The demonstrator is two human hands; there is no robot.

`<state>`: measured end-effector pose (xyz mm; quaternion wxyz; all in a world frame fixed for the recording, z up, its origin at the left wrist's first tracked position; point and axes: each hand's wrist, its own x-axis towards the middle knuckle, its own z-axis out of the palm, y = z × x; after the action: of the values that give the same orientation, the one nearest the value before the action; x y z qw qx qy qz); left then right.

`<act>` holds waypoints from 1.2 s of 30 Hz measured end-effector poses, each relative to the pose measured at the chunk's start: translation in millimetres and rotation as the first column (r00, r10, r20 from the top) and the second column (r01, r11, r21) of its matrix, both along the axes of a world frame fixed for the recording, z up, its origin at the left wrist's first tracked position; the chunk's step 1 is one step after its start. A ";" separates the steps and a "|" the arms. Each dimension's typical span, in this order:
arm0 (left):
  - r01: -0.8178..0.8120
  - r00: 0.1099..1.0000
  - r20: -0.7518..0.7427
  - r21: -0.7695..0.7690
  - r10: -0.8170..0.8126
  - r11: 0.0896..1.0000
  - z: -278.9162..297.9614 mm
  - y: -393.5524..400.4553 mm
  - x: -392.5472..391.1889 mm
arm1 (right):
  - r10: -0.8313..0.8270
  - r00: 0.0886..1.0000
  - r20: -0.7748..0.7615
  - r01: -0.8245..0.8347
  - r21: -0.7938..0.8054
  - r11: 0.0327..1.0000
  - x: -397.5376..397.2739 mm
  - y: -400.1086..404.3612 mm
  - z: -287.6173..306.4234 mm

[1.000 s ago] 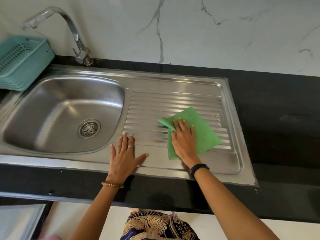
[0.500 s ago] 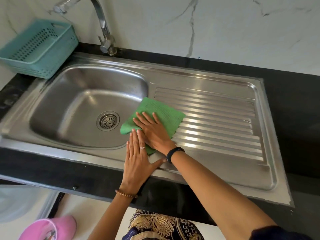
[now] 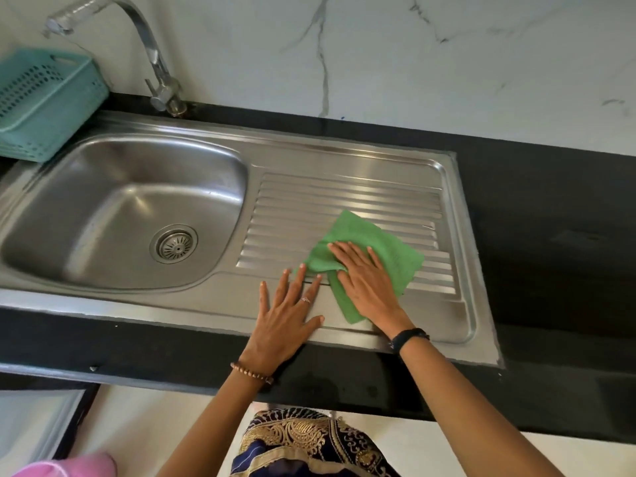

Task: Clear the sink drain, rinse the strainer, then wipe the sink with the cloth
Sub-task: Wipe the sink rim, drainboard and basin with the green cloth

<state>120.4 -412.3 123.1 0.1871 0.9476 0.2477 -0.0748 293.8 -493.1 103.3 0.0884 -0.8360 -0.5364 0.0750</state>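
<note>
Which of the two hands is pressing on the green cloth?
The right hand, the one with the black wristband, lies flat on the green cloth. The left hand, wearing a ring, rests on bare steel beside it.

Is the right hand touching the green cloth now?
Touching. The head view shows the right hand lying flat on the green cloth, fingers spread, pressing it onto the ribbed drainboard.

No legible txt anywhere.

My left hand (image 3: 287, 316) wears a thin ring and a brown beaded bracelet (image 3: 251, 372); my right hand (image 3: 366, 285) has a black wristband (image 3: 409, 338). My garment (image 3: 309, 442) is navy with gold embroidery.
</note>
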 end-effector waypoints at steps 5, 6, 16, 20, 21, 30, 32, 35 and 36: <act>0.096 0.992 -0.074 -0.034 -0.098 0.995 1.0 -31.0 21.9 | -0.204 0.979 0.018 0.205 -0.026 0.978 41.4 -68.7 0.3; 0.094 0.991 -0.088 -0.042 -0.097 0.995 1.2 -32.2 22.8 | -0.227 0.973 0.029 0.228 -0.041 0.973 46.3 -77.2 0.6; 0.089 0.989 -0.113 -0.083 -0.098 0.993 3.5 -30.2 23.1 | -0.553 0.832 0.049 0.555 -0.054 0.830 39.1 -92.5 6.2; 0.084 0.991 -0.100 -0.051 -0.089 0.995 0.5 -30.6 22.5 | -0.594 0.804 0.032 0.594 -0.069 0.801 23.1 -102.0 5.5; 0.084 0.992 -0.095 -0.045 -0.088 0.995 -0.5 -30.2 21.6 | -0.590 0.807 0.035 0.591 -0.080 0.803 24.2 -100.7 6.7; -0.048 0.999 -0.013 -0.079 0.047 0.996 -3.4 16.9 -21.7 | -0.446 0.894 -0.046 0.442 -0.077 0.894 17.5 -59.6 10.1; -0.111 0.994 -0.006 -0.090 0.111 0.990 -2.5 30.5 -33.1 | -0.328 0.943 -0.052 0.325 -0.062 0.944 -3.7 -31.5 7.8; -0.192 0.981 -0.025 -0.074 0.190 0.979 -0.8 46.5 -47.6 | -0.196 0.979 -0.060 0.193 -0.045 0.980 -37.4 24.9 6.3; -0.211 0.977 -0.035 -0.069 0.209 0.975 -1.0 51.6 -52.3 | -0.160 0.985 -0.068 0.158 -0.038 0.987 -47.4 44.0 6.9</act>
<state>68.1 -360.7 122.1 0.2247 0.9077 0.3461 -0.0764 246.4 -449.1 110.3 0.0994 -0.8743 -0.4631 0.1057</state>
